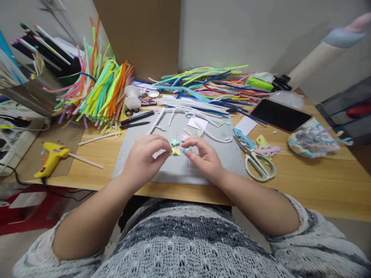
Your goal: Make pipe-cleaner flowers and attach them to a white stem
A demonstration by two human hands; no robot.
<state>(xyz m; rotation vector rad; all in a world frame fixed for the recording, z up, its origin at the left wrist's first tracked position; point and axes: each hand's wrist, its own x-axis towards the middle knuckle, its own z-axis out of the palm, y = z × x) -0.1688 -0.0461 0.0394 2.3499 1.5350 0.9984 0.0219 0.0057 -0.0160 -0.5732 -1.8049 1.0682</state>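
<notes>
My left hand (147,158) is over the grey mat (162,174), thumb and fingertips pinched at the edge of a small yellow petal-shaped piece (176,151). Just beyond it lies a little green flower (175,142) with a thin wire sticking up. Facing it, my right hand (204,156) has its thumb and forefinger closed on a small blue flower (187,149), partly hidden by the fingers. A thin dark wire hangs below the blue piece. Behind the right fingers a pale pink piece (185,136) shows in part, near a white card (197,123).
Scissors (259,164) lie right of the mat, beside a phone (281,114) and a fuzzy pastel bundle (310,143). Pipe cleaners (199,87) are heaped at the back, with upright bunches (98,92) at left. A yellow glue gun (52,158) rests at far left; black pens (136,119) lie nearby.
</notes>
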